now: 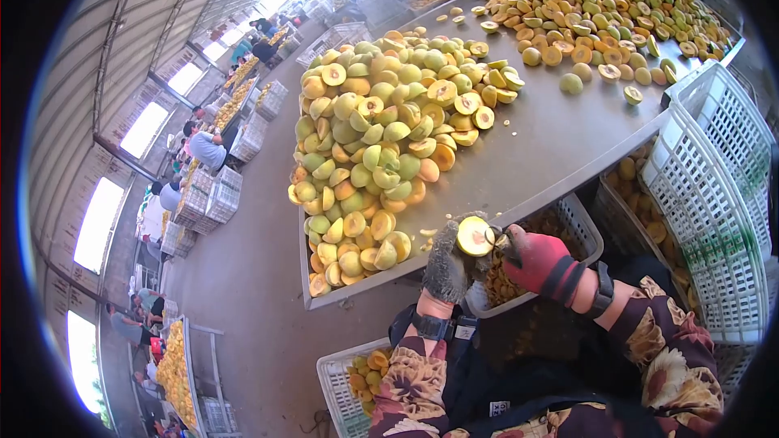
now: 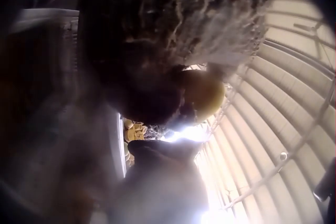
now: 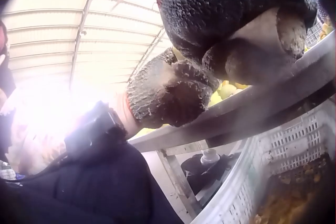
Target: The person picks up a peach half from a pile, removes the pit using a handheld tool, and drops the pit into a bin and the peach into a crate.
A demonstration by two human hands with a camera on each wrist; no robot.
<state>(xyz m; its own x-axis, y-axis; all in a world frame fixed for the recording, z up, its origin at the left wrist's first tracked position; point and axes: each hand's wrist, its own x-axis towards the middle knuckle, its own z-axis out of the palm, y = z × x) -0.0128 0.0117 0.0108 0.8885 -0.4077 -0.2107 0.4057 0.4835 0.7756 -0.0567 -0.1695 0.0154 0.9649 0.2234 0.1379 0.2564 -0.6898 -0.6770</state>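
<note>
In the head view my left hand [image 1: 445, 264], in a dirty grey glove, holds a halved yellow peach [image 1: 472, 237] with its pale cut face turned up. My right hand [image 1: 542, 264] wears a red glove with dark fingertips and pinches a small tool whose dark curved tip [image 1: 492, 235] is right at the cut face. The left wrist view shows the rounded side of the peach half [image 2: 210, 95] under the soiled glove. In the right wrist view, dark-coated fingers [image 3: 226, 8] hide most of the tool, with the left glove [image 3: 168, 95] close beside them.
A large heap of peach halves [image 1: 365, 138] covers the table's left part; another pile [image 1: 608, 8] lies at the far right. Below the table edge stands a white crate [image 1: 586, 223] with brownish scraps. Tall white crates [image 1: 706, 186] stand at right, and one [image 1: 337, 385] holds fruit at lower left.
</note>
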